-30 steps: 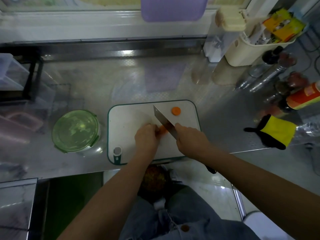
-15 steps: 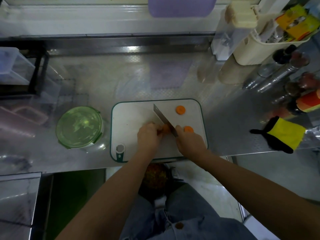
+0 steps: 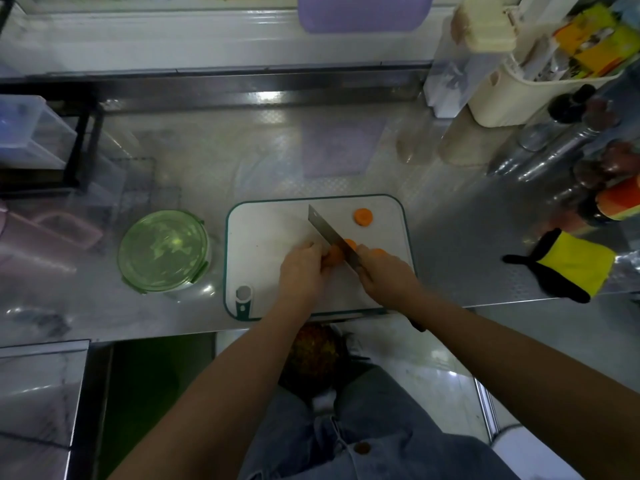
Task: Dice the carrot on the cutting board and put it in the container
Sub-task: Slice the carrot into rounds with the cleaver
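Note:
A white cutting board [image 3: 263,237] with a green rim lies at the middle of the steel counter. My left hand [image 3: 302,271] holds the carrot [image 3: 333,255] down on it, most of the carrot hidden under my fingers. My right hand [image 3: 386,278] grips the knife [image 3: 330,237], whose blade stands against the carrot's right end. Three cut slices lie on the board: one [image 3: 363,216] near the far right corner, one [image 3: 350,243] just right of the blade, one [image 3: 377,252] by my right knuckles. A round container [image 3: 163,250] with a green lid stands left of the board.
A yellow and black glove [image 3: 568,265] lies at the counter's right edge. Bottles [image 3: 620,202] and a cream caddy [image 3: 512,95] crowd the back right. Clear plastic boxes [image 3: 31,133] stand at the left. A purple board [image 3: 363,12] leans at the back.
One second ago a single slice lay on the board; now there are three. The knife has cut through the carrot's right end and my left hand has stayed on it.

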